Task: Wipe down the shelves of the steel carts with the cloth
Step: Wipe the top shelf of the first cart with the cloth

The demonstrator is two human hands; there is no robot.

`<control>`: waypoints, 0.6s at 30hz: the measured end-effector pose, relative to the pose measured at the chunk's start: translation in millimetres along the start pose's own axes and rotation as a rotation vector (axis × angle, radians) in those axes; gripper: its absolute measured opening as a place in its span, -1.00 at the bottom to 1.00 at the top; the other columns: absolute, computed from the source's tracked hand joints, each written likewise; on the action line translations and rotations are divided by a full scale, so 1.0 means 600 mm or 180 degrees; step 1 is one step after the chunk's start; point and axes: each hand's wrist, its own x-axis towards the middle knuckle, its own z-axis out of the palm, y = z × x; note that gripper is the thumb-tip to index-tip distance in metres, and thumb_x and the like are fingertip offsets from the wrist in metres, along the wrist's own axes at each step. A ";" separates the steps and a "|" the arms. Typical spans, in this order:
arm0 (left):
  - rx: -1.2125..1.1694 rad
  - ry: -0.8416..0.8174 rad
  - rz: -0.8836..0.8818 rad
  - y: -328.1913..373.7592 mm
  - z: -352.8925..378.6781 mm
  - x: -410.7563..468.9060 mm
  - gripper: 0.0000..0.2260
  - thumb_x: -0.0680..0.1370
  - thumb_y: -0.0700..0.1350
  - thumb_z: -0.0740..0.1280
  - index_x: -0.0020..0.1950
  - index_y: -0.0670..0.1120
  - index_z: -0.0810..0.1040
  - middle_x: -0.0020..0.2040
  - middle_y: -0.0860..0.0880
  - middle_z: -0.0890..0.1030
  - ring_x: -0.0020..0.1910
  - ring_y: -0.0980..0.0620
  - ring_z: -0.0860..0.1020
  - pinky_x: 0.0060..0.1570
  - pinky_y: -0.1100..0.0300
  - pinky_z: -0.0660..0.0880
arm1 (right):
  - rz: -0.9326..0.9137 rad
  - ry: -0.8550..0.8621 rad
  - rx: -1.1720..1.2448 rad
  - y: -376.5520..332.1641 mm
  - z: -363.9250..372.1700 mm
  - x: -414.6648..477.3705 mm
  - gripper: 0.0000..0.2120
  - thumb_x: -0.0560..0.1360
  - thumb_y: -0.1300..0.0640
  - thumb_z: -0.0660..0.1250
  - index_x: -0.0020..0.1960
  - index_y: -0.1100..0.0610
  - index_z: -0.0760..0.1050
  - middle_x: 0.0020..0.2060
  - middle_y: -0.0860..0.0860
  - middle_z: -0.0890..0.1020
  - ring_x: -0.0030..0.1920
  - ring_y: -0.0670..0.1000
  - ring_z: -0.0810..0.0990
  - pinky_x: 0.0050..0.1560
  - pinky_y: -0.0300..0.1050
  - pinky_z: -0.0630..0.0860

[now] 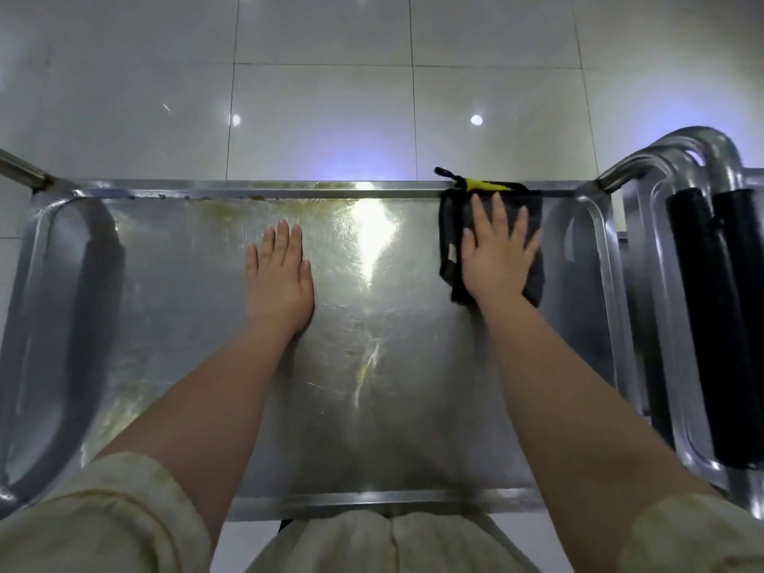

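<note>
Head view: right hand (498,252) presses the dark cloth (450,237) flat, fingers straight, near the shelf's (186,303) far rim. Left hand (281,279) rests flat on the steel, fingers together.

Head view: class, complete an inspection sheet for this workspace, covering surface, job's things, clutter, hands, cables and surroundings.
Surface: steel shelf, scratched, brownish stains along the far rim.
Job's things: dark cloth with yellow edge, at the shelf's far right.
Clutter: nothing seen.
Hands: left hand flat on bare steel; right hand flat on the cloth.
Cables: nothing seen.
Surroundings: glossy tiled floor; steel handles with black grips at right.
</note>
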 end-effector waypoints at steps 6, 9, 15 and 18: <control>0.0071 -0.0037 0.0005 0.000 -0.006 -0.001 -0.50 0.66 -0.02 -0.08 0.59 -0.08 -0.06 0.60 -0.07 -0.04 0.57 -0.06 -0.08 0.50 -0.04 -0.21 | 0.0366 0.0003 -0.0071 0.010 -0.003 -0.026 -0.48 0.64 -0.12 -0.04 0.58 -0.17 -0.06 0.58 -0.10 -0.01 0.56 0.22 -0.11 0.46 0.35 -0.20; 0.0082 -0.0125 -0.0006 0.004 -0.014 -0.002 -0.50 0.67 -0.03 -0.07 0.59 -0.10 -0.05 0.60 -0.09 -0.05 0.57 -0.08 -0.09 0.51 -0.06 -0.20 | -0.0913 -0.0092 -0.0312 -0.047 0.020 -0.104 -0.48 0.64 -0.10 -0.01 0.57 -0.15 0.00 0.58 -0.06 0.07 0.55 0.25 -0.03 0.48 0.33 -0.16; 0.0305 -0.0256 0.0024 0.015 -0.029 -0.002 -0.51 0.68 -0.05 -0.08 0.59 -0.16 -0.08 0.59 -0.15 -0.06 0.56 -0.13 -0.09 0.50 -0.14 -0.15 | -0.1917 -0.0075 -0.0262 -0.022 0.058 -0.304 -0.49 0.61 -0.09 0.09 0.55 -0.11 0.16 0.54 0.00 0.23 0.53 0.28 0.09 0.46 0.37 -0.01; 0.0315 -0.0122 0.0111 0.030 -0.031 -0.009 -0.50 0.67 -0.08 -0.04 0.58 -0.17 -0.06 0.59 -0.17 -0.05 0.56 -0.15 -0.09 0.49 -0.15 -0.20 | -0.2147 -0.0087 -0.0265 0.002 0.080 -0.395 -0.49 0.61 -0.08 0.11 0.55 -0.11 0.16 0.53 0.01 0.24 0.52 0.29 0.10 0.45 0.39 0.03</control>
